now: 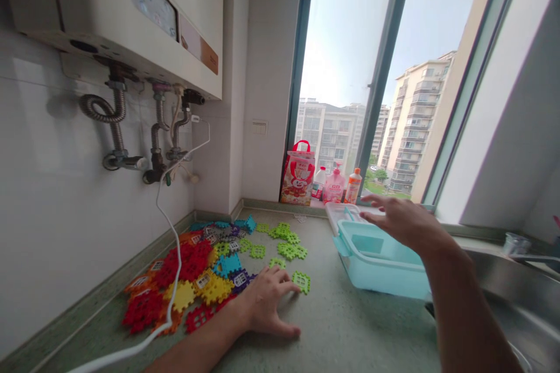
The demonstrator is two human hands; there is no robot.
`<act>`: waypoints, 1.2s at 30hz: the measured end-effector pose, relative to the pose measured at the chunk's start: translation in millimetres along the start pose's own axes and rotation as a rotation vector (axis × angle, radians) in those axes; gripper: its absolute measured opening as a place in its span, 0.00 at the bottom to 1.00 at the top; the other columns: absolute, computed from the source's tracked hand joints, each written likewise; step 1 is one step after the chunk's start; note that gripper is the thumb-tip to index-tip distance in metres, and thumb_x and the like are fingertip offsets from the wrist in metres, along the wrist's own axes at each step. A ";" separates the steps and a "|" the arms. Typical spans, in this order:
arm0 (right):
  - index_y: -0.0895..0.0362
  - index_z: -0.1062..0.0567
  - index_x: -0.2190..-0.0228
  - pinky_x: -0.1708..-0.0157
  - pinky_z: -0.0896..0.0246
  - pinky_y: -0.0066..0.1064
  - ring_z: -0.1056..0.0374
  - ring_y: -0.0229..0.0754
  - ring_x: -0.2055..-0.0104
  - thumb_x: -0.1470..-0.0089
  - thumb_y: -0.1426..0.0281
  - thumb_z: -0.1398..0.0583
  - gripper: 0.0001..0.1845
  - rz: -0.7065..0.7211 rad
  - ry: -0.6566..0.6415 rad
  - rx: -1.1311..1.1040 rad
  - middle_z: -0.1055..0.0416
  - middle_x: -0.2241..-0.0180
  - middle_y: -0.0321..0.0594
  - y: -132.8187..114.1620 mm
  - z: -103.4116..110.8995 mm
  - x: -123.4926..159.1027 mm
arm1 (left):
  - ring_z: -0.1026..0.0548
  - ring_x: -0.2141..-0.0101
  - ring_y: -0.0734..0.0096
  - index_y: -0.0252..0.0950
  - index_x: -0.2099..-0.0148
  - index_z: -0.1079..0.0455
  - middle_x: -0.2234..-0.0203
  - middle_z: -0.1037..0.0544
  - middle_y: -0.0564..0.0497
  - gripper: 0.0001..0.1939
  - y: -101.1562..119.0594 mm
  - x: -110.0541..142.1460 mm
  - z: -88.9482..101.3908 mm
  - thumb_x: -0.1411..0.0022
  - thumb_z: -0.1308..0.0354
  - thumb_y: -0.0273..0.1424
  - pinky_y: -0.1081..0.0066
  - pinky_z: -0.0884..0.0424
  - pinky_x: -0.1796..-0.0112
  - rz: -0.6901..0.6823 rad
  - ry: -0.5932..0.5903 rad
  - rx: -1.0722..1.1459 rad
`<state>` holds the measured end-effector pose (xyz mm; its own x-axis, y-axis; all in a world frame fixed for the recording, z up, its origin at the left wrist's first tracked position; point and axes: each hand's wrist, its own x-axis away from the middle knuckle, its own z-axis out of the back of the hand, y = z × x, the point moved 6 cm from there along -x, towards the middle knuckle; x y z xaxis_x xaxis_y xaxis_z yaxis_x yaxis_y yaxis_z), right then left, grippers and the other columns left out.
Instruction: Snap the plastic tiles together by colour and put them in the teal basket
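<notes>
My left hand [269, 300] is low over the counter with thumb and fingers spread. Its fingertips are beside a light green puzzle-like plastic building piece [301, 282]; whether they touch it I cannot tell. More green pieces [289, 250] lie just beyond, and left of the hand is a pile of red pieces [186, 262], yellow pieces [214, 287], blue, orange and purple ones. My right hand [405, 221], fingers stretched out and holding nothing, hovers above a turquoise plastic box [380, 277]. My forearm hides the box's right end.
A white cable [178, 245] hangs down across the pile. At the right is a steel sink [503, 297]. A clear lid [341, 215] lies behind the box. On the windowsill stand a red bag [298, 178] and several bottles [335, 186]. A water heater [175, 23] overhangs the left side.
</notes>
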<state>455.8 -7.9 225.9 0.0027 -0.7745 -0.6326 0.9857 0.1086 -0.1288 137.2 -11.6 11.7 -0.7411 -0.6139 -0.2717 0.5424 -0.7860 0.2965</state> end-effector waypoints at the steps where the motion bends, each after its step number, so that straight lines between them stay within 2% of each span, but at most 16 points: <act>1: 0.45 0.17 0.53 0.70 0.32 0.39 0.23 0.54 0.69 0.46 0.52 0.32 0.21 0.055 0.122 0.055 0.18 0.66 0.43 -20.6 23.2 10.9 | 0.27 0.47 0.47 0.49 0.39 0.25 0.49 0.23 0.46 0.43 0.3 -0.3 0.4 0.53 0.32 0.63 0.51 0.36 0.39 -0.001 -0.002 -0.001; 3: 0.45 0.18 0.54 0.69 0.32 0.39 0.24 0.52 0.70 0.42 0.54 0.34 0.17 0.155 0.308 0.076 0.18 0.66 0.42 -65.9 55.6 34.9 | 0.26 0.47 0.47 0.48 0.39 0.25 0.49 0.23 0.46 0.43 1.8 -0.6 1.8 0.53 0.32 0.63 0.51 0.36 0.39 -0.002 -0.011 -0.009; 5: 0.47 0.19 0.56 0.64 0.31 0.39 0.23 0.51 0.65 0.37 0.60 0.38 0.11 0.250 0.348 0.029 0.18 0.62 0.41 -109.1 59.2 55.0 | 0.27 0.47 0.47 0.48 0.39 0.25 0.48 0.23 0.46 0.42 4.2 -0.7 4.0 0.52 0.32 0.62 0.51 0.36 0.39 -0.002 -0.021 -0.028; 7: 0.51 0.20 0.57 0.56 0.31 0.41 0.23 0.51 0.59 0.35 0.65 0.40 0.09 0.359 0.295 -0.051 0.18 0.59 0.43 -142.7 33.8 70.9 | 0.27 0.46 0.47 0.47 0.39 0.26 0.49 0.23 0.46 0.40 6.8 -0.8 7.1 0.50 0.31 0.59 0.51 0.35 0.40 -0.007 -0.023 -0.048; 9: 0.53 0.21 0.56 0.52 0.32 0.42 0.24 0.50 0.57 0.36 0.70 0.40 0.09 0.428 0.144 -0.109 0.18 0.59 0.44 -158.7 -16.8 84.8 | 0.27 0.46 0.48 0.46 0.38 0.27 0.49 0.23 0.46 0.38 9.4 -1.3 10.3 0.47 0.31 0.56 0.53 0.34 0.41 -0.021 -0.024 -0.060; 11: 0.53 0.20 0.56 0.50 0.33 0.43 0.24 0.52 0.54 0.38 0.73 0.40 0.11 0.448 0.006 -0.145 0.19 0.56 0.46 -156.5 -74.9 99.8 | 0.26 0.47 0.51 0.45 0.39 0.27 0.49 0.23 0.47 0.35 11.3 -1.9 13.0 0.45 0.31 0.53 0.56 0.33 0.42 -0.041 -0.031 -0.057; 13: 0.53 0.22 0.50 0.44 0.35 0.47 0.26 0.54 0.48 0.38 0.73 0.40 0.16 0.445 -0.116 -0.177 0.22 0.46 0.47 -142.9 -126.5 114.2 | 0.26 0.48 0.53 0.44 0.40 0.27 0.50 0.22 0.47 0.32 12.1 -2.4 15.2 0.42 0.32 0.51 0.59 0.32 0.43 -0.058 -0.044 -0.047; 15: 0.53 0.24 0.44 0.44 0.34 0.47 0.27 0.54 0.45 0.38 0.73 0.39 0.21 0.415 -0.225 -0.222 0.25 0.42 0.48 -124.6 -163.4 124.0 | 0.25 0.48 0.54 0.44 0.40 0.27 0.50 0.22 0.47 0.29 11.6 -2.5 17.2 0.40 0.33 0.49 0.60 0.32 0.44 -0.069 -0.055 -0.039; 17: 0.54 0.26 0.41 0.42 0.35 0.47 0.29 0.54 0.42 0.38 0.73 0.39 0.24 0.367 -0.274 -0.266 0.26 0.40 0.49 -107.6 -183.0 127.5 | 0.25 0.48 0.55 0.43 0.40 0.27 0.49 0.22 0.47 0.27 10.5 -2.2 18.4 0.38 0.34 0.48 0.61 0.32 0.44 -0.082 -0.066 -0.037; 21: 0.56 0.26 0.40 0.38 0.36 0.48 0.32 0.54 0.38 0.34 0.70 0.41 0.22 0.323 -0.289 -0.355 0.28 0.38 0.51 -90.8 -196.5 127.4 | 0.24 0.49 0.56 0.42 0.43 0.25 0.50 0.21 0.47 0.23 7.9 -1.4 18.8 0.36 0.35 0.46 0.62 0.31 0.45 -0.107 -0.081 -0.047; 26: 0.53 0.22 0.44 0.39 0.35 0.49 0.30 0.54 0.39 0.30 0.63 0.43 0.18 0.345 -0.296 -0.443 0.27 0.40 0.50 -91.4 -207.7 133.1 | 0.23 0.49 0.57 0.42 0.45 0.24 0.51 0.20 0.47 0.19 9.0 -1.0 19.4 0.34 0.36 0.43 0.63 0.30 0.46 -0.127 -0.083 -0.080; 31: 0.51 0.20 0.46 0.40 0.33 0.47 0.29 0.54 0.42 0.33 0.62 0.39 0.17 0.392 -0.325 -0.471 0.24 0.44 0.48 -92.3 -211.3 136.3 | 0.22 0.51 0.59 0.42 0.47 0.23 0.53 0.19 0.49 0.15 11.8 -0.3 21.6 0.33 0.36 0.41 0.64 0.29 0.48 -0.133 -0.096 -0.111; 36: 0.52 0.21 0.44 0.40 0.34 0.48 0.29 0.55 0.41 0.36 0.60 0.36 0.21 0.410 -0.331 -0.483 0.25 0.43 0.50 -92.6 -207.6 138.0 | 0.21 0.52 0.60 0.43 0.47 0.23 0.54 0.18 0.50 0.14 11.3 0.3 22.6 0.32 0.38 0.41 0.64 0.29 0.49 -0.132 -0.101 -0.139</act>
<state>329.9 4.5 -8.0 0.4841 -0.7522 -0.4470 0.7097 0.6364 -0.3023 134.2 -19.1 35.6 -0.8417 -0.4999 -0.2042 0.4821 -0.8660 0.1329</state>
